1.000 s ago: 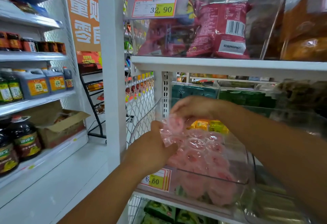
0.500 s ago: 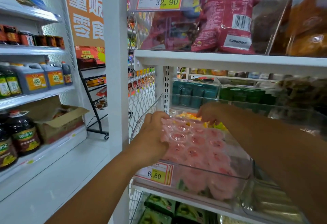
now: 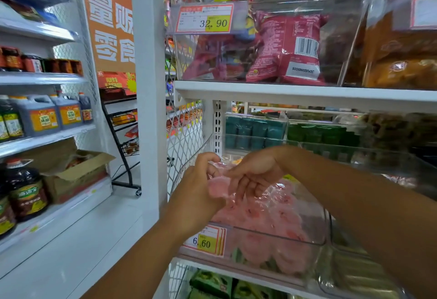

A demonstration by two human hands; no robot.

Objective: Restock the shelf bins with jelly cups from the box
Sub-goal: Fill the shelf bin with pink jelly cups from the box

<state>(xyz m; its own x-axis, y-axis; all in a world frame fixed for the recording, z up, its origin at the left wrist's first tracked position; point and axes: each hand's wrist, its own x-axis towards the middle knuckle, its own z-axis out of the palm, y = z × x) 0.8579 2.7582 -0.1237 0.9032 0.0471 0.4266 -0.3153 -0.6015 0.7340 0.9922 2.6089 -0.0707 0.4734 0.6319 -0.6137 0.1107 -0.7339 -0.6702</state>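
A clear plastic shelf bin (image 3: 279, 235) on the middle shelf holds several pink jelly cups (image 3: 272, 216) in clear wrapping. My left hand (image 3: 198, 192) is at the bin's left side, fingers curled round the wrap and a pink jelly cup (image 3: 218, 186). My right hand (image 3: 254, 172) reaches in from the right above the bin, its fingers hanging down onto the wrap next to that cup. Whether those fingers pinch anything is unclear. The supply box is not in view.
A price tag reading 6.60 (image 3: 205, 242) sits on the bin's front. The shelf above (image 3: 307, 93) carries red snack bags (image 3: 286, 46). A white post (image 3: 147, 109) stands left of the bin. Oil bottles (image 3: 26, 190) and a cardboard box (image 3: 78, 173) fill the left shelves.
The wrapped pack has settled lower into the bin. My right hand has come forward from the bin's back to the front, meeting my left hand at one pink cup.
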